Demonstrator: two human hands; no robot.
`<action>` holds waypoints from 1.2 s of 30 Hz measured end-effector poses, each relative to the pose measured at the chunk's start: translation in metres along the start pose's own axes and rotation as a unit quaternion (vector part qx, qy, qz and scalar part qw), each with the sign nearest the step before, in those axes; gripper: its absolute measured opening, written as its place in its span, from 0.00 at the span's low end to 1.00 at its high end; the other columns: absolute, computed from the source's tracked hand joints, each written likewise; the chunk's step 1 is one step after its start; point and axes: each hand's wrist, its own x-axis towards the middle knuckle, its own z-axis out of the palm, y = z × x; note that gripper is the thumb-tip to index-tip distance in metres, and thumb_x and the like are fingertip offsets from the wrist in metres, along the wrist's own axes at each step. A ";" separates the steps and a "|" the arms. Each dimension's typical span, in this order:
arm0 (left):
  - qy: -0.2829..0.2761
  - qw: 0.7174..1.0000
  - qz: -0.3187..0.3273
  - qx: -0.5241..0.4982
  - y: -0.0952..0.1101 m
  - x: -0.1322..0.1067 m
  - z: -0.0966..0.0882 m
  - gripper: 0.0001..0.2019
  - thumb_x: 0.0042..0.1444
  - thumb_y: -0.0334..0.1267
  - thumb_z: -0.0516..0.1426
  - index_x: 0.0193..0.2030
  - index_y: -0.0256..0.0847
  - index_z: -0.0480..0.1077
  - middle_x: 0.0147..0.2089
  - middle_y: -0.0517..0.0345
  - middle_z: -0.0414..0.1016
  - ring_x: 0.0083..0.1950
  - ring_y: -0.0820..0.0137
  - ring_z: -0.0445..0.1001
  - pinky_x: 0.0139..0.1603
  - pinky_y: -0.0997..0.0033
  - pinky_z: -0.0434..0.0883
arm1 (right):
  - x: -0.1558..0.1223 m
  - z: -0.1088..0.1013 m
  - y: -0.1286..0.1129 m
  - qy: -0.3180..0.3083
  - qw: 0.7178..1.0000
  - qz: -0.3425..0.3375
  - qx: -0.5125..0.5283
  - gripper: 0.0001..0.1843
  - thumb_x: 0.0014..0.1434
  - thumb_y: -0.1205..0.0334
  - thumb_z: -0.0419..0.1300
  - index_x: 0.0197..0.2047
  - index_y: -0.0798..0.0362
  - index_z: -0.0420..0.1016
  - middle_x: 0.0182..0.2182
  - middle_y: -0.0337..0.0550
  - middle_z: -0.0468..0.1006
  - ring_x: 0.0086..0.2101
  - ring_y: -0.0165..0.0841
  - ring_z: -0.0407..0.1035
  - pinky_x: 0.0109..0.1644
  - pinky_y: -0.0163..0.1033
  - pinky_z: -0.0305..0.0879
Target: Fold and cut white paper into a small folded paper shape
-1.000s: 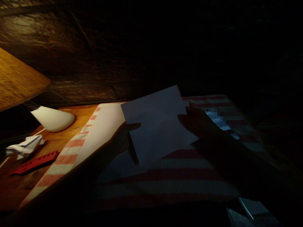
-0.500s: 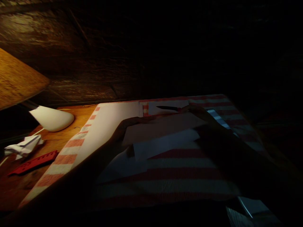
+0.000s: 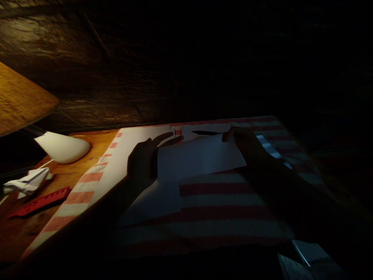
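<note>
In dim light a sheet of white paper [image 3: 201,155] is tilted up over the striped cloth [image 3: 221,212]. My right hand [image 3: 240,138] pinches its upper right corner between thumb and fingers. At the paper's left edge is my left hand [image 3: 142,157], with its fingers stretched apart toward the top edge; its thumb is lost in shadow. Below and left of the held sheet, another white paper [image 3: 159,204] lies on the cloth. A dark, pointed, blade-like thing [image 3: 204,133] lies just beyond the held sheet, its right end hidden.
A large white sheet [image 3: 116,167] lies along the cloth's left side. Farther left are a lamp with a white base [image 3: 65,147], crumpled paper [image 3: 29,182] and a red notched strip [image 3: 40,202]. A phone-like lit screen [image 3: 266,146] lies beyond my right forearm. A dark wall stands behind.
My left hand's fingers have spread and lifted from the paper's top edge. The held sheet, formerly showing a shaded upper and a lighter lower panel, now shows one lit face.
</note>
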 end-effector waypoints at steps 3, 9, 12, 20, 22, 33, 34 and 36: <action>0.044 0.998 -0.035 0.034 -0.008 0.003 -0.002 0.35 0.47 0.56 0.69 0.58 0.39 0.74 0.52 0.44 0.84 0.49 0.53 0.83 0.42 0.61 0.81 | 0.001 0.001 0.003 0.000 1.000 -0.023 -0.015 0.06 0.52 0.63 0.66 0.25 0.51 0.77 0.31 0.41 0.81 0.27 0.31 0.69 0.32 0.38 0.64; 0.084 0.982 0.019 0.170 -0.024 0.008 -0.011 0.34 0.41 0.39 0.76 0.56 0.43 0.74 0.38 0.56 0.82 0.32 0.64 0.81 0.29 0.69 0.79 | -0.003 0.006 -0.003 0.023 0.999 -0.029 -0.007 0.09 0.59 0.57 0.64 0.41 0.48 0.82 0.30 0.38 0.79 0.27 0.31 0.69 0.30 0.36 0.63; 0.118 0.975 0.067 0.178 -0.024 0.010 -0.014 0.32 0.41 0.37 0.76 0.55 0.42 0.74 0.33 0.60 0.80 0.29 0.68 0.79 0.27 0.73 0.77 | -0.007 0.009 -0.008 0.040 0.999 0.029 0.002 0.20 0.60 0.46 0.65 0.52 0.45 0.77 0.34 0.39 0.80 0.29 0.34 0.73 0.31 0.38 0.67; 0.116 0.983 0.076 0.119 -0.021 0.008 -0.006 0.23 0.45 0.39 0.75 0.47 0.38 0.78 0.40 0.53 0.84 0.41 0.60 0.84 0.40 0.65 0.82 | -0.006 0.009 -0.005 0.031 0.983 0.029 -0.176 0.32 0.49 0.55 0.77 0.56 0.48 0.74 0.35 0.41 0.81 0.32 0.34 0.74 0.33 0.39 0.70; 0.097 0.988 0.046 0.112 -0.023 0.007 -0.005 0.21 0.46 0.42 0.75 0.46 0.37 0.79 0.40 0.50 0.85 0.43 0.57 0.85 0.42 0.61 0.83 | -0.007 0.010 -0.006 0.049 0.989 0.029 -0.137 0.32 0.48 0.53 0.77 0.54 0.49 0.73 0.35 0.41 0.81 0.30 0.34 0.73 0.31 0.39 0.69; 0.102 0.986 0.076 0.108 -0.027 0.009 -0.008 0.18 0.48 0.40 0.74 0.44 0.36 0.82 0.41 0.50 0.86 0.42 0.61 0.84 0.42 0.65 0.82 | -0.013 0.020 -0.017 0.080 0.990 0.002 -0.115 0.35 0.45 0.50 0.79 0.51 0.50 0.71 0.33 0.41 0.81 0.28 0.33 0.72 0.28 0.38 0.67; 0.105 0.985 0.080 0.110 -0.027 0.009 -0.008 0.18 0.48 0.40 0.74 0.44 0.36 0.82 0.41 0.50 0.86 0.41 0.61 0.84 0.42 0.66 0.81 | -0.013 0.020 -0.016 0.076 0.991 -0.001 -0.107 0.35 0.44 0.51 0.79 0.51 0.49 0.70 0.34 0.41 0.81 0.29 0.34 0.73 0.29 0.38 0.68; 0.112 0.983 0.084 0.115 -0.027 0.009 -0.009 0.18 0.48 0.41 0.74 0.45 0.36 0.82 0.41 0.51 0.86 0.39 0.62 0.84 0.39 0.67 0.81 | -0.012 0.020 -0.015 0.069 0.993 -0.007 -0.096 0.34 0.43 0.54 0.79 0.51 0.48 0.70 0.35 0.41 0.82 0.31 0.35 0.74 0.30 0.38 0.69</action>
